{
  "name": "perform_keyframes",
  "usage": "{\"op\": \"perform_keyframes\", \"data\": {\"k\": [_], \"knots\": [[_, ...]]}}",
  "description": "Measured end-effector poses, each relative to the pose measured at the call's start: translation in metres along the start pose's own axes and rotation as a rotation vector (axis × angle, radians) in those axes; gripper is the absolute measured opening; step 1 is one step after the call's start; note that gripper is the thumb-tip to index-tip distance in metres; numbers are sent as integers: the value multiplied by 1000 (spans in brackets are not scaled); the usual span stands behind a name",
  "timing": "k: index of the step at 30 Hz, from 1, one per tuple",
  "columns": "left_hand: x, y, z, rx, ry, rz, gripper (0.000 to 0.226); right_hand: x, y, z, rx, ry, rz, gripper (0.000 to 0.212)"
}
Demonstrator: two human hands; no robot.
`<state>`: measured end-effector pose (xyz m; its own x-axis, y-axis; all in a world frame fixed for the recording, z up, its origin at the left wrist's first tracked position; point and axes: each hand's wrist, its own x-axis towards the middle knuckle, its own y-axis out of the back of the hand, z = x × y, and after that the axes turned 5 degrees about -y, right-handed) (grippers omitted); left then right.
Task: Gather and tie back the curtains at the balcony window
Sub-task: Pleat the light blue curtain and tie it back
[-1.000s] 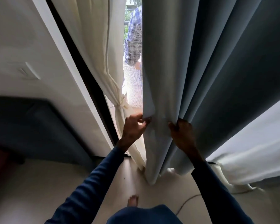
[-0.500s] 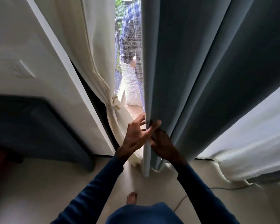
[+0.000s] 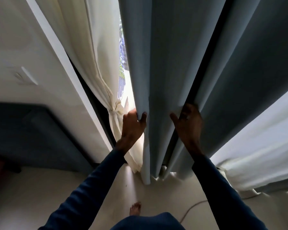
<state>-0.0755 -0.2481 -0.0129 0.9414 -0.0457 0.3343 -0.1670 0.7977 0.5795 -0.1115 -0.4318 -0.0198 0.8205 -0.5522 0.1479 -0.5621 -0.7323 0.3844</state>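
A heavy grey-blue curtain (image 3: 181, 63) hangs in deep folds from the top of the view to the floor. My left hand (image 3: 131, 128) pinches the curtain's left edge between thumb and fingers. My right hand (image 3: 188, 125) reaches into a fold further right, fingers curled into the cloth and partly hidden by it. Left of the grey curtain hangs a cream curtain (image 3: 83, 52), knotted on itself at mid height (image 3: 115, 107). A narrow gap of daylight shows between the two curtains.
A white sheer curtain (image 3: 259, 146) bulges out at the right. A dark blue upholstered piece (image 3: 32, 135) stands against the white wall at the left. A thin cable (image 3: 191, 208) lies on the pale floor near my bare foot (image 3: 135, 209).
My hands were together on the curtain's edge half a second ago; they have moved apart, the right one into a fold further right. The daylight gap has narrowed.
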Motion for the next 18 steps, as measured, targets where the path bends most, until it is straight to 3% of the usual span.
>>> {"op": "perform_keyframes", "data": {"k": [5, 18], "knots": [[53, 25, 56, -1, -159, 164, 33, 39, 6, -59, 32, 84, 33, 43], [199, 184, 318, -225, -672, 654, 40, 122, 126, -379, 254, 810, 410, 23]]}}
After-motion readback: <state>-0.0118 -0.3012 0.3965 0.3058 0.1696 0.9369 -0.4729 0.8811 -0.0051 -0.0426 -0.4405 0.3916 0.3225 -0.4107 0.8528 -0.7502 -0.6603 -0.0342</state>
